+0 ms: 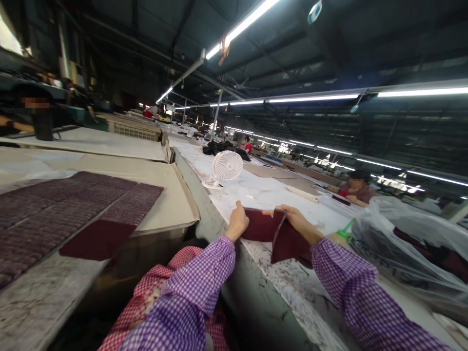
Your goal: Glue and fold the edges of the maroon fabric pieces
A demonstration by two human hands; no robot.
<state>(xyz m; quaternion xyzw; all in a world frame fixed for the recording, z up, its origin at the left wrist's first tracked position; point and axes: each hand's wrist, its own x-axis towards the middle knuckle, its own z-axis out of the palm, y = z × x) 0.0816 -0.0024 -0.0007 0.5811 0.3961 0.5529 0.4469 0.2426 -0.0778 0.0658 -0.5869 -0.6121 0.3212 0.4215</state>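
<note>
Both my hands hold a dark maroon piece of fabric (259, 225) above the near edge of the white table (263, 190). My left hand (238, 222) is closed on its left end. My right hand (298, 222) pinches the top edge farther right, where a flap of the cloth folds down. Part of the cloth behind my right hand is hidden. To my left, rows of stacked maroon fabric pieces (73, 204) cover a lower surface, with one flat maroon piece (98, 240) at their near end.
A white fan (227, 165) stands on the table ahead. At right lies a clear plastic bag (405, 248) with dark cloth inside, beside a green-handled tool (345, 231). A co-worker (356, 187) sits across the table; another person (32, 112) is at far left. A gap separates the two work surfaces.
</note>
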